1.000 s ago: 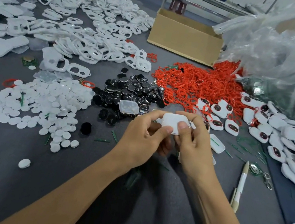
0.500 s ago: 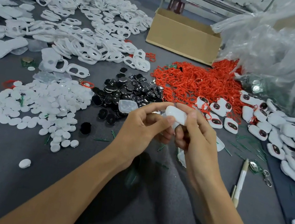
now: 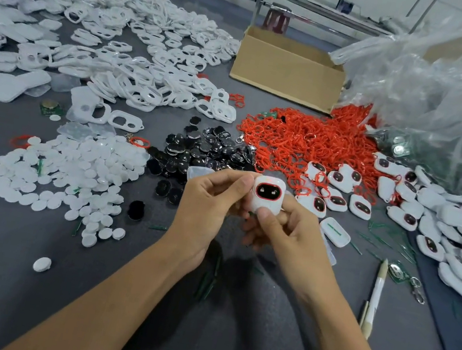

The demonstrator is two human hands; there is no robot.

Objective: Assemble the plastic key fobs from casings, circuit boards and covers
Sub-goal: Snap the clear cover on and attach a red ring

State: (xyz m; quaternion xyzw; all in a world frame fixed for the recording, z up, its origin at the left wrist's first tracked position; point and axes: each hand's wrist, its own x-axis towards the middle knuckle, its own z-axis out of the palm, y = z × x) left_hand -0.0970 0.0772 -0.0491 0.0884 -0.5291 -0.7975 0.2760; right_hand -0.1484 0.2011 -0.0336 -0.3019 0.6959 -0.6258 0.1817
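Both hands, left (image 3: 210,202) and right (image 3: 284,232), pinch a white key fob (image 3: 266,196) (dark face up) above the grey table (image 3: 20,292).

Grey table (image 3: 8,275). White casings (image 3: 141,46) heaped at 11 o'clock; white covers (image 3: 64,174) at 9; black discs (image 3: 206,152) centre; red rings (image 3: 306,138) at 1; cardboard box (image 3: 286,74) at 12; finished key fobs (image 3: 460,219) at 3.

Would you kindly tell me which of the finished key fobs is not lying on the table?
The key fob pinched between left hand and right hand; the other fobs all lie on the table to its right.
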